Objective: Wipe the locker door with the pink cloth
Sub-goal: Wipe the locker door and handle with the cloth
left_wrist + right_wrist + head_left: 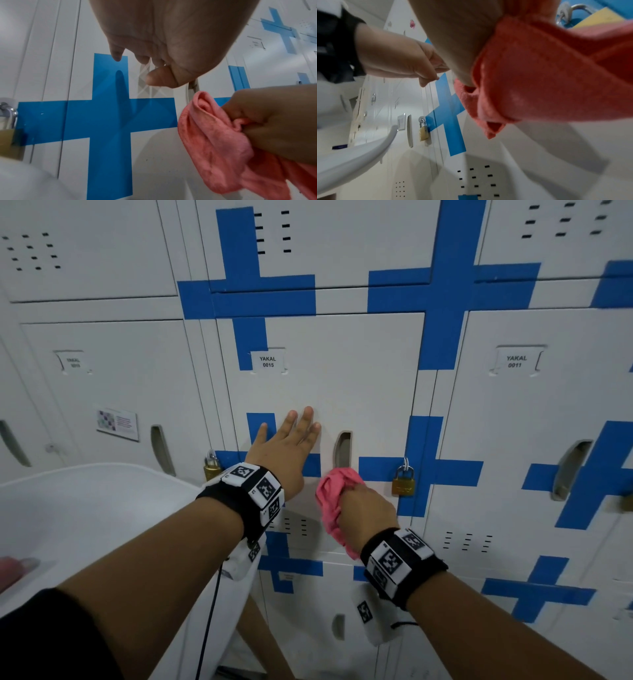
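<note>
The left hand (286,446) is lying open and flat on the door (359,378), probably to steady it. The right hand (368,513) is gripping the bunched cloth (334,491) against the door's lower part, so a thick pad is meeting the metal.

The locker door (359,378) is bearing a "YAKAL 0015" label (268,361) and blue tape crosses (421,470). A brass padlock (404,482) is hanging at its right edge.

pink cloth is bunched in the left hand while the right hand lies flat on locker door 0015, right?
Hands are swapped. The head view shows the pink cloth bunched in the right hand, while the left hand lies flat, fingers straight, on the locker door labelled 0015.
</note>
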Motion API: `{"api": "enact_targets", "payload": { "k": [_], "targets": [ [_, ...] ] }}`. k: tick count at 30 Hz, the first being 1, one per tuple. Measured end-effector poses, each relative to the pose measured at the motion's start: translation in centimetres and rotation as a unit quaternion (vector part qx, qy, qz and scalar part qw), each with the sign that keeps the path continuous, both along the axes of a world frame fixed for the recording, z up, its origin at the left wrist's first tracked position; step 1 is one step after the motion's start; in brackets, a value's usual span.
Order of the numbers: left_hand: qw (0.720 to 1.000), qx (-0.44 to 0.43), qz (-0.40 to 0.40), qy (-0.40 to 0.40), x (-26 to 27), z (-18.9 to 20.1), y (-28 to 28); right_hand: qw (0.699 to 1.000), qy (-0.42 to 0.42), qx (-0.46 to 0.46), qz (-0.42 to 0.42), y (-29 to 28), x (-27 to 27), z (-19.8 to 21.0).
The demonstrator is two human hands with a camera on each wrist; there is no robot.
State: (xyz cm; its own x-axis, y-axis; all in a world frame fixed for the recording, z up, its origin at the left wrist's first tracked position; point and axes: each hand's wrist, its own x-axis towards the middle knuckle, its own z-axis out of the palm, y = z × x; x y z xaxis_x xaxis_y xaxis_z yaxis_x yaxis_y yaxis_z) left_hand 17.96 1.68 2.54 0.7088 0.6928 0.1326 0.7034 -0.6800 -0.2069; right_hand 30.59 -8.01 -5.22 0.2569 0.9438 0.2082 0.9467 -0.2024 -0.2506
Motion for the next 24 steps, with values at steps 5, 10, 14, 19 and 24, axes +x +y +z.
{"api": "enact_targets", "payload": {
  "k": [5,10,14,19,24],
  "targets": [
    [1.000,0.001,-0.001,0.001,0.0,0.0,0.1,0.963,0.082,0.254,-0.025,-1.8,2.1,-1.8],
    [1.000,0.009,-0.003,-0.003,0.1,-0.1,0.1,0.925,0.085,0.363,-0.078,0.5,4.3,1.6],
    [1.000,0.009,-0.005,-0.002,0.0,-0.1,0.2,0.957,0.030,0.273,-0.096,2.6,3.6,2.0],
    [1.000,0.011,-0.004,-0.003,0.1,-0.4,0.4,0.969,-0.048,0.238,-0.043,2.7,2.8,-2.8],
    [1.000,0.008,-0.002,0.003,0.1,-0.3,0.4,0.985,-0.017,0.172,-0.018,2.2,2.1,-8.0]
  ]
}}
